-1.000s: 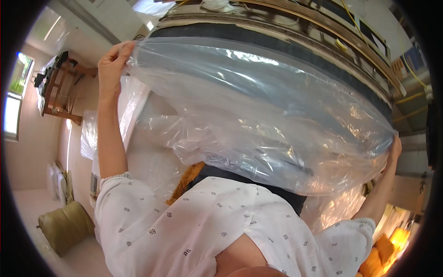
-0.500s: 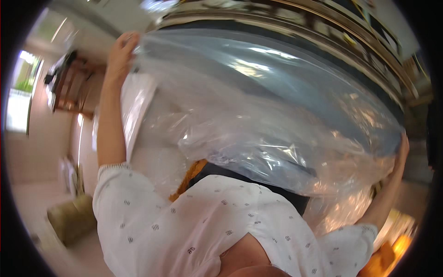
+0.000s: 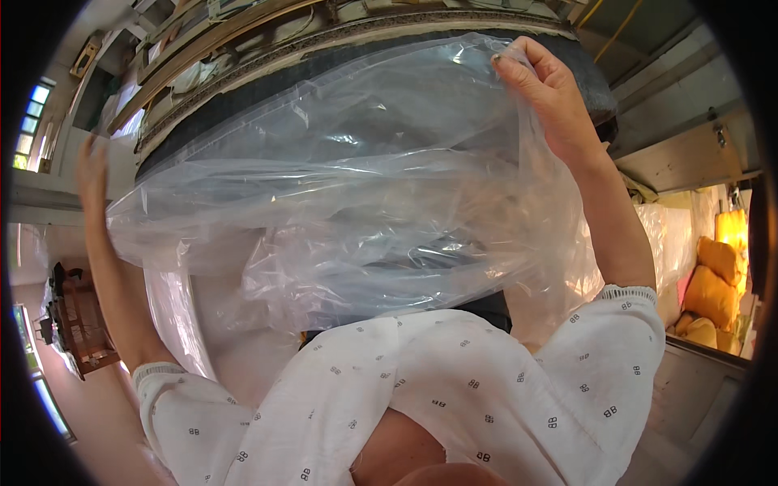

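A large clear plastic sheet [image 3: 348, 194] spreads in loose folds in front of me, from the far left across to the right. My right hand [image 3: 551, 93] is raised at the upper right, its thumb and fingers pinched on the sheet's top corner. At the far left is my left hand [image 3: 93, 174], smeared by motion, beside the sheet's left end. Whether its fingers grip the plastic cannot be made out. Behind and under the sheet lies a dark, long padded-looking surface [image 3: 587, 73], partly visible through the film.
Wooden rails [image 3: 219, 36] run along the back above the dark surface. A brown wooden chair [image 3: 81, 320] stands at the left. On the right are a wooden panel [image 3: 689, 154] and orange-yellow cushions [image 3: 713, 271]. More shiny plastic [image 3: 668, 243] hangs nearby.
My view has turned. My right hand has come up from the right edge to the upper right with the plastic sheet. My left hand now sits farther left and lower in view.
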The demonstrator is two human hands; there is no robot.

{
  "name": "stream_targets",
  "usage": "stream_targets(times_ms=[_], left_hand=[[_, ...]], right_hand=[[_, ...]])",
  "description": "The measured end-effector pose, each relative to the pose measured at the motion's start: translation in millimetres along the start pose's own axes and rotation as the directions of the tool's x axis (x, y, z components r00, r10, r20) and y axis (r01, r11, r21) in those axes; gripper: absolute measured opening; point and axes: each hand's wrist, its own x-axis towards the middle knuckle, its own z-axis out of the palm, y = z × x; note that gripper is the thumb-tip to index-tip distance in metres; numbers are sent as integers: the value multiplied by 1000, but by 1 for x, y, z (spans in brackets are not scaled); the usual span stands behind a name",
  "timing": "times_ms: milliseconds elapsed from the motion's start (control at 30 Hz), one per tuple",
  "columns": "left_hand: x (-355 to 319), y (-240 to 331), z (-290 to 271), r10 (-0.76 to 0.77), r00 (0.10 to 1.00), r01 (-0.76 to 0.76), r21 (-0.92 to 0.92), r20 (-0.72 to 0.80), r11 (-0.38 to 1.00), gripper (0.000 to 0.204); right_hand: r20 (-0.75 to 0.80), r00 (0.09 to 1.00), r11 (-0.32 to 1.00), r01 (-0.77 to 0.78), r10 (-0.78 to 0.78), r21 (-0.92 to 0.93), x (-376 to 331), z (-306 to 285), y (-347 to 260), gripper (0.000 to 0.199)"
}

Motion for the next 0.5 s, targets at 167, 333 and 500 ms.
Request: stream_targets(times_ms=[167,333,500], left_hand=[[-45,368,-13,359,933,-179,-836,24,519,44],[-53,462,-8,422,903,-32,-971,73,237,21],[-70,448,1,330,912,190,-963,245,189,16]], right_hand=[[18,994,985,109,-107,-134,-18,5,-11,13],[72,995,965,89,-74,-246,-23,1,-22,14],[258,931,898,-130,256,-421,-42,-66,-7,20]])
